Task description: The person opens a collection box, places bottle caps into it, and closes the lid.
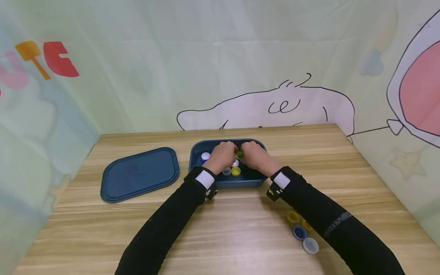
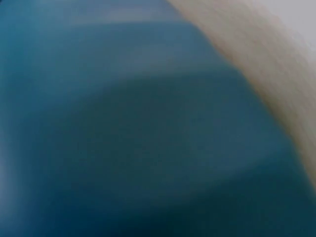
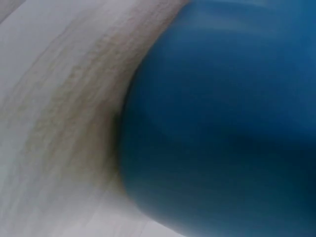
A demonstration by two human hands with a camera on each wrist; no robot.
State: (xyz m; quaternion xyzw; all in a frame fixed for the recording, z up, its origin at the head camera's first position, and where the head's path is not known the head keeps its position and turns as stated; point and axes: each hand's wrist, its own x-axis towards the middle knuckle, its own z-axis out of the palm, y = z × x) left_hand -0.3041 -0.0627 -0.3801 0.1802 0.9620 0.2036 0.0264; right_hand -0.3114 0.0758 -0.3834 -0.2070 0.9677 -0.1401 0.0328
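Both hands reach into a dark blue plastic box (image 1: 242, 184) near the back of the table. A green bottle cap (image 1: 239, 154) shows between them, pinched by the curled fingers of my left hand (image 1: 222, 156) and my right hand (image 1: 256, 156). My fingertips are partly hidden behind the knuckles. Around the hands in the box lie a white cap (image 1: 205, 156) over something blue, another white cap (image 1: 235, 163), a yellow cap (image 1: 235, 172) and a clear greyish cap (image 1: 226, 171). Blurred box walls (image 2: 148, 123) (image 3: 222, 108) fill much of both wrist views.
Left of the box, the matching blue lid (image 1: 141, 173) lies flat. By my right forearm on the wooden table (image 1: 220, 233) are a yellow cap (image 1: 293, 217), an orange-yellow cap (image 1: 307, 225), a blue cap (image 1: 300, 232) and a whitish cap (image 1: 311, 245). A printed cloth (image 1: 220, 65) hangs behind.
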